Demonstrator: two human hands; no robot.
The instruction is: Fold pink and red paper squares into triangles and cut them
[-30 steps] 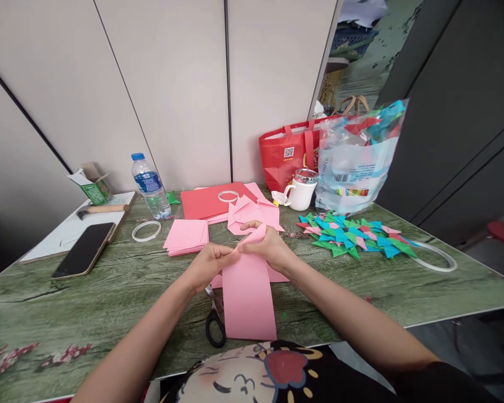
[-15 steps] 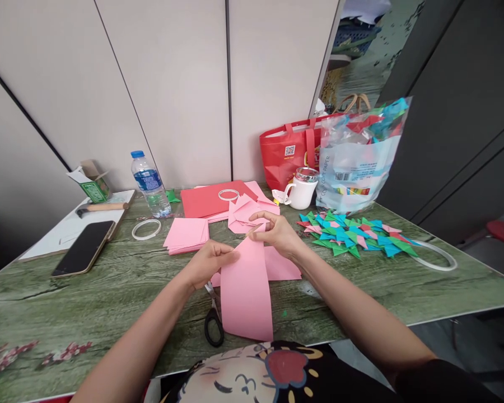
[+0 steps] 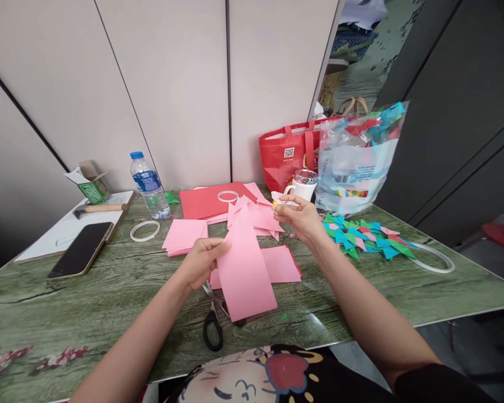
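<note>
My left hand [image 3: 201, 258] pinches the left edge of a long pink paper strip [image 3: 246, 274] and holds it tilted above the green table [image 3: 109, 296]. My right hand [image 3: 299, 218] is off the strip, raised over a heap of pink paper scraps [image 3: 258, 215] near a white mug [image 3: 304, 189]. Its fingertips are pressed together, and I cannot make out what, if anything, is between them. Another pink sheet [image 3: 281, 263] lies flat under the strip. Black-handled scissors [image 3: 213, 327] lie just below my left hand.
A stack of pink squares [image 3: 185, 235], red paper [image 3: 210, 201], two tape rings [image 3: 145, 230] [image 3: 228, 196], a water bottle [image 3: 149, 186] and a phone [image 3: 82, 251] lie left. Folded coloured triangles [image 3: 363, 235], a plastic bag [image 3: 355, 162] and a red bag [image 3: 288, 152] stand right.
My right hand let go of the strip's top and moved up and right toward the mug. My left hand alone now holds the strip, which has tilted and lifted.
</note>
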